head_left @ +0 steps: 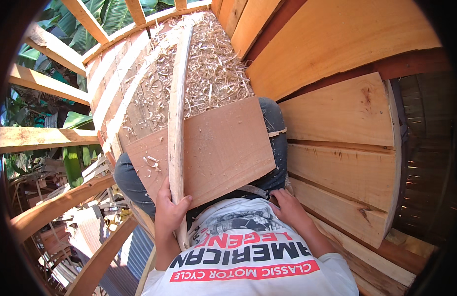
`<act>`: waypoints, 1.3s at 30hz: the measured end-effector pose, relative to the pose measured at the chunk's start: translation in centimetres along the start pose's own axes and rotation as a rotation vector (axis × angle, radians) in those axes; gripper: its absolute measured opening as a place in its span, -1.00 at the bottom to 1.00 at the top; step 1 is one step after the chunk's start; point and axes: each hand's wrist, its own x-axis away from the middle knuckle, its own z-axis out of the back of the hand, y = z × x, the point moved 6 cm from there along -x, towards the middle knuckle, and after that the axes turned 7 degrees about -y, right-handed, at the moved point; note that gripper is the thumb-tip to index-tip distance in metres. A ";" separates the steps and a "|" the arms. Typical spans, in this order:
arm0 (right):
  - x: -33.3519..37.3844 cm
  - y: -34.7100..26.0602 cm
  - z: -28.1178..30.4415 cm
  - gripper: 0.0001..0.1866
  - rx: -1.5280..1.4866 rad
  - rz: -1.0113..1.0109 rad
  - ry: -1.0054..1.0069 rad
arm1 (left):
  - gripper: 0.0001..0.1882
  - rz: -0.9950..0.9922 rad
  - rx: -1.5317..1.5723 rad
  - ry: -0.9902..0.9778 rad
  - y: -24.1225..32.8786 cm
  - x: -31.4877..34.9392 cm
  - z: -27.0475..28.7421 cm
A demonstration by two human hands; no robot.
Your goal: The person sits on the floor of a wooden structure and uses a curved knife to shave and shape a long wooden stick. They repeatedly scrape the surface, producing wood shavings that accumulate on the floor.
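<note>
A long, pale wooden strip (176, 113) runs from my lap toward the far end of the floor, lying across a flat brown board (228, 143). My left hand (171, 204) is closed around its near end, the thumb over the top. The board rests across my thighs, with a few curled shavings (152, 163) on its left part. My right hand (286, 204) is beside my right hip at the shirt's hem, fingers curled; what they hold, if anything, is hidden. A narrow grey curved piece (253, 190) lies in my lap near that hand.
Wood shavings (213, 69) cover much of the plank floor (132, 93) ahead. A plank wall (337, 113) rises close on my right. An open railing of wooden bars (46, 138) borders my left, with leaves and corrugated sheets (90, 227) beyond it.
</note>
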 end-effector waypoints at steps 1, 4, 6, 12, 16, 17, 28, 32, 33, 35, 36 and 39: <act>-0.6 0.4 -0.4 -0.65 -0.027 -0.005 -0.016 | -0.32 0.007 0.017 0.010 0.0 0.1 0.1; 0.2 0.4 0.4 -0.72 -0.027 0.021 0.083 | -0.35 0.015 -0.003 0.030 -0.7 -0.2 -0.1; 1.8 1.7 0.2 -0.77 -0.085 0.056 0.196 | -0.35 -0.036 -0.074 0.037 0.5 -0.2 -0.1; 1.1 3.7 2.1 -0.55 -0.275 0.166 0.425 | -0.35 -0.027 -0.078 0.027 0.7 -0.1 0.0; -6.9 -3.2 6.8 -0.51 -0.321 0.425 0.468 | -0.34 -0.007 -0.069 0.009 0.4 -0.2 0.0; -8.9 -5.3 7.6 -0.54 -0.309 0.511 0.448 | -0.34 0.000 -0.063 0.006 0.2 -0.2 0.1; -16.8 -16.3 10.5 -0.77 -0.174 0.801 0.325 | -0.25 0.039 -0.057 -0.011 -0.7 -0.4 0.7; -16.4 -14.3 11.0 -0.68 -0.153 0.740 0.402 | -0.38 0.037 -0.147 -0.077 -1.7 -0.9 1.0; -16.0 -13.6 11.5 -0.65 -0.148 0.719 0.441 | -0.56 -0.008 -0.137 -0.066 -1.3 -0.9 0.5; -15.8 -11.6 12.8 -0.62 -0.178 0.634 0.537 | -0.63 -0.011 -0.197 -0.197 -0.8 -0.1 -0.8; -15.7 -10.4 13.5 -0.62 -0.211 0.572 0.593 | -0.66 -0.014 -0.224 -0.261 -0.4 0.4 -1.3; -14.3 -8.7 15.2 -0.58 -0.197 0.524 0.632 | -0.64 0.025 -0.261 -0.286 0.7 0.6 -2.5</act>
